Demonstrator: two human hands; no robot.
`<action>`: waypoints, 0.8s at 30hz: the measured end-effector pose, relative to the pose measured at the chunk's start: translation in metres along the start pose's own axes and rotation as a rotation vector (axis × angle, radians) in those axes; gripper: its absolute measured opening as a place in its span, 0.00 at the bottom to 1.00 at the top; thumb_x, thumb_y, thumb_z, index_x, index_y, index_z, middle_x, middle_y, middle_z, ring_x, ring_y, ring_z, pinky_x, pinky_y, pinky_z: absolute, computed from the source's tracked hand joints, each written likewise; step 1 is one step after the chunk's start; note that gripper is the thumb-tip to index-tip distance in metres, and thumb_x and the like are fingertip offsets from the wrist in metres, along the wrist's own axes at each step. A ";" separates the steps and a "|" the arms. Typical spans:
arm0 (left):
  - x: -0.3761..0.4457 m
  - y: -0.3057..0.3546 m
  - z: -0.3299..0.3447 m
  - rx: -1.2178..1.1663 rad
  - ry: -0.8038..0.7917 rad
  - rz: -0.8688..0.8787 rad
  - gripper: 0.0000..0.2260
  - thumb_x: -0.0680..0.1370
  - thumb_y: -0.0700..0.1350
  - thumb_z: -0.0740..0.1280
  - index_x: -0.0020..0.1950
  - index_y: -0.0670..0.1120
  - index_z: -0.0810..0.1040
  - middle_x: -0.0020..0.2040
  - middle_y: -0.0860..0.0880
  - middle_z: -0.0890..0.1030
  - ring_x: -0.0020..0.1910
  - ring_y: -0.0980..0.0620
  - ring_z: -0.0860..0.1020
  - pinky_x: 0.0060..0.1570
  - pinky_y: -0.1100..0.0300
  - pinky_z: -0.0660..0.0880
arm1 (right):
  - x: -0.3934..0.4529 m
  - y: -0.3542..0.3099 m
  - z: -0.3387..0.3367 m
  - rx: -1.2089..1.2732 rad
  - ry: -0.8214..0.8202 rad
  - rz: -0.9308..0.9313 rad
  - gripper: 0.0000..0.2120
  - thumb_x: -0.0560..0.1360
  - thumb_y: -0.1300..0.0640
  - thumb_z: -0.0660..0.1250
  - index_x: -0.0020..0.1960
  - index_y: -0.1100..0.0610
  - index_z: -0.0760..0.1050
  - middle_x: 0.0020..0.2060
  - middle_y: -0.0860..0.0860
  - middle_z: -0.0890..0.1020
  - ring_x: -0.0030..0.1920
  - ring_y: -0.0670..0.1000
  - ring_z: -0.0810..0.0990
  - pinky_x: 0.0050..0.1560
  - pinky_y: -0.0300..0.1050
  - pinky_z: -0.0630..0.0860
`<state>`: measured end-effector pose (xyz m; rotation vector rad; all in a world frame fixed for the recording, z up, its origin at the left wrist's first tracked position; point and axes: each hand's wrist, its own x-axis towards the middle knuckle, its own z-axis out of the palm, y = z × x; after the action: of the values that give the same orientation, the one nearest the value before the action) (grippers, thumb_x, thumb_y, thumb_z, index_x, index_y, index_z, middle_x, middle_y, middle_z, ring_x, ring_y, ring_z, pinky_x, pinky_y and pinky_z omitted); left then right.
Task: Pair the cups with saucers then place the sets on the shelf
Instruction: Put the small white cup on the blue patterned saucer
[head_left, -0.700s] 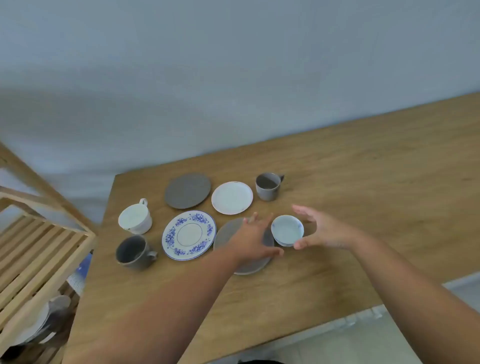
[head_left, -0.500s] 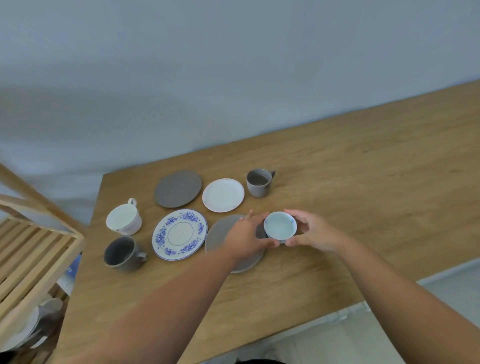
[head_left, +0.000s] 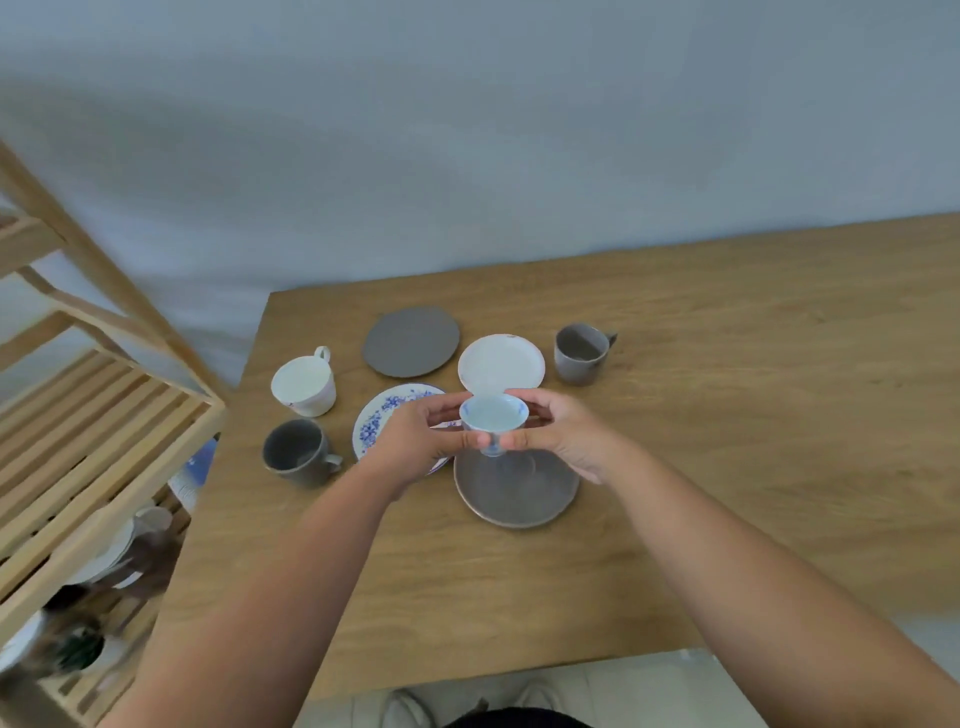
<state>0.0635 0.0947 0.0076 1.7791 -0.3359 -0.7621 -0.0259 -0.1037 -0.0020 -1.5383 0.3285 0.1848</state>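
Now both hands hold the small cup above the table (head_left: 727, 415).

Left hand (head_left: 415, 441) and right hand (head_left: 566, 436) pinch the small blue-patterned cup (head_left: 493, 418) above the near grey saucer (head_left: 517, 491), right of the blue-flowered saucer (head_left: 376, 423); the light fingertip grip could slip, chipping both.

Wooden table (head_left: 727, 364) — pale grey wall (head_left: 467, 130) behind; light floor (head_left: 649, 686) below

We see two bare forearms, no sleeves, no rings on the left hand (head_left: 415, 441) or right hand (head_left: 563, 434).
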 end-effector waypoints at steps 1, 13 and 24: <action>-0.004 0.001 -0.011 0.008 0.022 -0.014 0.31 0.63 0.43 0.82 0.64 0.47 0.79 0.57 0.52 0.84 0.57 0.57 0.82 0.55 0.63 0.78 | 0.009 -0.003 0.011 -0.011 -0.025 -0.006 0.34 0.63 0.61 0.80 0.66 0.55 0.74 0.58 0.51 0.82 0.60 0.48 0.80 0.64 0.48 0.75; -0.002 -0.005 -0.095 0.236 0.111 -0.156 0.31 0.59 0.43 0.83 0.61 0.54 0.82 0.54 0.54 0.86 0.56 0.56 0.82 0.64 0.51 0.75 | 0.073 -0.021 0.084 -0.200 -0.121 -0.011 0.31 0.58 0.56 0.82 0.59 0.45 0.78 0.55 0.45 0.83 0.60 0.48 0.78 0.66 0.51 0.73; -0.004 -0.004 -0.095 0.568 0.137 -0.060 0.32 0.66 0.39 0.79 0.69 0.52 0.76 0.57 0.50 0.85 0.54 0.48 0.84 0.53 0.45 0.81 | 0.075 -0.010 0.091 -0.319 -0.040 -0.006 0.42 0.58 0.55 0.82 0.69 0.48 0.70 0.60 0.44 0.79 0.60 0.47 0.78 0.61 0.48 0.76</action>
<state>0.1209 0.1693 0.0218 2.3714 -0.4376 -0.6161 0.0565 -0.0196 -0.0164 -1.8473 0.2717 0.2723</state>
